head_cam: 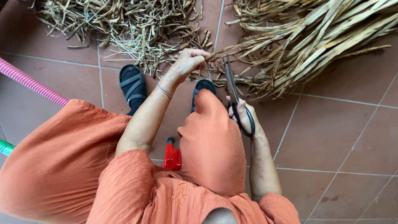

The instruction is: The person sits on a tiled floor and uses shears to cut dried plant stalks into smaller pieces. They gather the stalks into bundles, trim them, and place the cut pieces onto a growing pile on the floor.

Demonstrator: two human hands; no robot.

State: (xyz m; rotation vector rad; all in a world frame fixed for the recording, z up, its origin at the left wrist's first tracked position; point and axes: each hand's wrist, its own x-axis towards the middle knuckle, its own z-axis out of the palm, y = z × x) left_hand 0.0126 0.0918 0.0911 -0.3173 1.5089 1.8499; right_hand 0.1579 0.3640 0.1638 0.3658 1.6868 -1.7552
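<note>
Above your knee, your left hand [188,62] pinches a dried stalk [265,41] taut so your right hand [244,118], gripping scissors [232,89], can align the blades.

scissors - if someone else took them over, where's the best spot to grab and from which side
By the black loop handles, coming from below, the person's side. The scissors stand nearly upright in the right hand, blades aimed up at the dried stalks that the left hand pinches, so that end is sharp and crowded.
</note>
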